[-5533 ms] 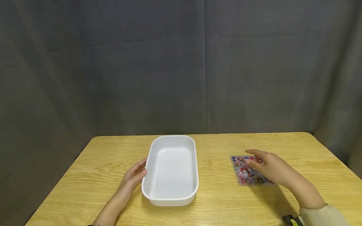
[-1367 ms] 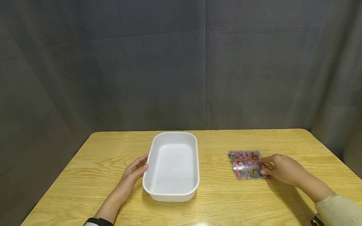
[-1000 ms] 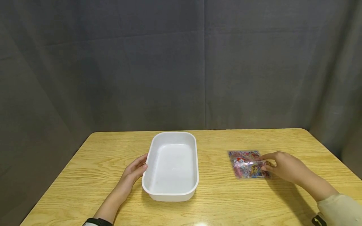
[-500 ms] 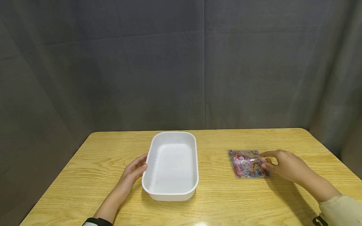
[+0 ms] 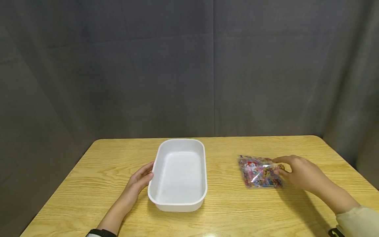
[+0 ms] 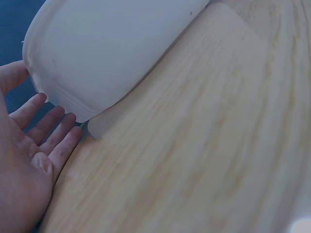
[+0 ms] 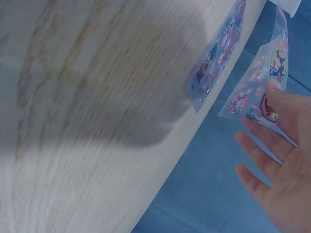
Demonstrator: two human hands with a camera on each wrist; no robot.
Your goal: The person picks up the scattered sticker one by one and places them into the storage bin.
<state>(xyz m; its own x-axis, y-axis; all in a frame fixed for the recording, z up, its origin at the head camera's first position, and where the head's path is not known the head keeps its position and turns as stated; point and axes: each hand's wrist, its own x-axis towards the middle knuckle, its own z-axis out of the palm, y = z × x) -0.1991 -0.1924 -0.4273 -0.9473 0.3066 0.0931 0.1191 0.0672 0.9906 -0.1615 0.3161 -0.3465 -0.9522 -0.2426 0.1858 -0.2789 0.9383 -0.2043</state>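
Note:
My right hand [image 5: 302, 171] pinches a clear sheet of cartoon stickers [image 7: 279, 60] between thumb and index finger at its right edge; the other fingers are loosely spread. The sheet bends and hangs raised off the table. Below it, at least one more sticker sheet [image 7: 221, 56] lies flat on the wood, as the right wrist view shows. My left hand [image 5: 134, 184] rests its relaxed fingers against the left wall of a white rectangular tray [image 5: 204, 177] with rounded corners. In the left wrist view, the fingertips [image 6: 68, 118] touch the tray's outer side. Nothing lies inside the tray.
A light wood table [image 5: 225, 210] carries the tray in the middle and the sticker sheets to the right. Behind and at both sides hang dark grey curtains [image 5: 160, 82]. Bare wood separates the tray from the sheets.
From hovering over the sheets, my right hand came to pinch the top one at its right edge and has lifted and bent it off the one below. The left hand stays against the tray.

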